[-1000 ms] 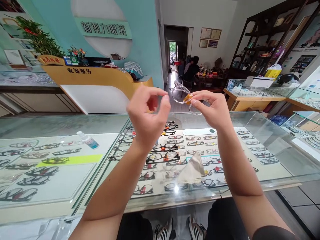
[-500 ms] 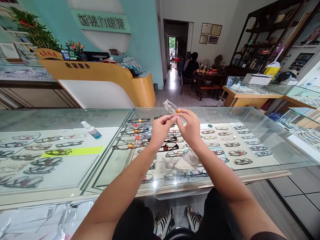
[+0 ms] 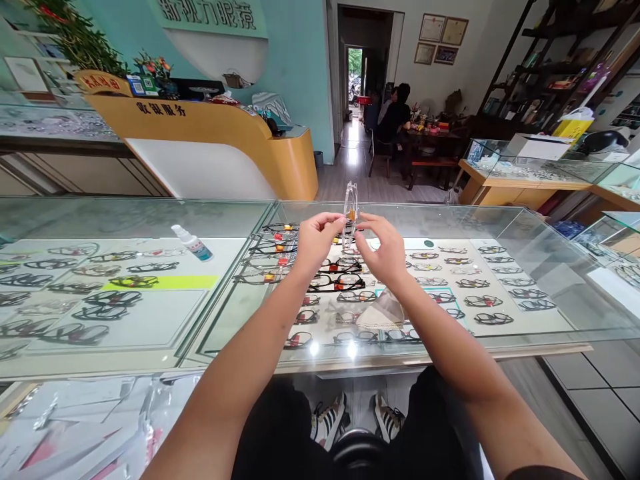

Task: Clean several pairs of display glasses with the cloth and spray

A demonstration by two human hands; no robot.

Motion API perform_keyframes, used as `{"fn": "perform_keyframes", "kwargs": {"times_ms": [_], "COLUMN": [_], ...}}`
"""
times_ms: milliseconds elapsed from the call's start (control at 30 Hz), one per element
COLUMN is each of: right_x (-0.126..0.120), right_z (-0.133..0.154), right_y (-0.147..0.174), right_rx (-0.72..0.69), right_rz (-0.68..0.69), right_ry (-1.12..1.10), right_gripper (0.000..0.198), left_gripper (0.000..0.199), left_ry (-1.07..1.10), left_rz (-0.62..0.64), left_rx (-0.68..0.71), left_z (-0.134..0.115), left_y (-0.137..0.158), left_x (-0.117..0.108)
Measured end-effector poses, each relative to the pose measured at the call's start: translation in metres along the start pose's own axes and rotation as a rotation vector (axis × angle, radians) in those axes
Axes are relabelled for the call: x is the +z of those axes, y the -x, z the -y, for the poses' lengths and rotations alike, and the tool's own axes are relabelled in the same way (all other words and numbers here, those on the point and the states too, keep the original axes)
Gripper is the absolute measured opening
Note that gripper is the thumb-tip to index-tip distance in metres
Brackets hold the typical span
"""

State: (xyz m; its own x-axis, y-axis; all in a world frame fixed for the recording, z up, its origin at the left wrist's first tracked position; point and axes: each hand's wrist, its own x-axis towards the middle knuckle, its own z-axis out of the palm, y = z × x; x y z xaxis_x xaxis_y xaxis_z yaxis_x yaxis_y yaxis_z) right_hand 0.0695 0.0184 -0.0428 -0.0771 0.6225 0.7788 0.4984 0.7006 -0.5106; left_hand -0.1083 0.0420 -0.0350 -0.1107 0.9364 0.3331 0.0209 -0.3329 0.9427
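Observation:
A clear-framed pair of eyeglasses [image 3: 351, 213] with an orange tag stands upright above the glass counter, seen nearly edge-on. My left hand [image 3: 319, 241] pinches its left side between thumb and fingers. Just to the right, my right hand [image 3: 384, 248] has its thumb and index finger spread, the tips close to the frame; whether they touch it I cannot tell. Below the hands, several dark-framed glasses [image 3: 337, 283] with coloured tags lie on the counter. A pale cloth [image 3: 381, 312] rests nearer to me.
A white spray bottle [image 3: 193, 243] stands on the left part of the glass display counter [image 3: 240, 363]. Rows of glasses [image 3: 483, 301] fill the case. Plastic-wrapped papers [image 3: 95, 427] lie at lower left. Beyond are a yellow-fronted desk [image 3: 295, 160] and people seated at a table [image 3: 435, 137].
The eyeglasses have turned from slanted to upright. My right hand has loosened its pinch and its fingers have spread, while my left hand keeps hold. The view has tipped downward.

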Motion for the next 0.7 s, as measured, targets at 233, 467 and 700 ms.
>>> {"fn": "perform_keyframes", "kwargs": {"times_ms": [233,467,700], "right_x": [-0.024,-0.025,-0.018], "right_z": [-0.028,-0.029,-0.030], "right_y": [-0.016,-0.019,-0.015], "right_rx": [0.425,0.523,0.528], "right_rz": [-0.061,-0.053,0.041], "right_ry": [-0.154,-0.247,-0.225], "right_gripper": [0.061,0.065,0.070], "left_gripper": [0.025,0.023,0.026], "left_ry": [-0.863,-1.258,-1.295], "left_rz": [0.209,0.414,0.446], "left_rx": [0.256,0.142,0.118], "left_z": [-0.002,0.022,0.032], "left_y": [-0.016,-0.026,-0.026], "left_x": [-0.034,-0.039,-0.035]}}
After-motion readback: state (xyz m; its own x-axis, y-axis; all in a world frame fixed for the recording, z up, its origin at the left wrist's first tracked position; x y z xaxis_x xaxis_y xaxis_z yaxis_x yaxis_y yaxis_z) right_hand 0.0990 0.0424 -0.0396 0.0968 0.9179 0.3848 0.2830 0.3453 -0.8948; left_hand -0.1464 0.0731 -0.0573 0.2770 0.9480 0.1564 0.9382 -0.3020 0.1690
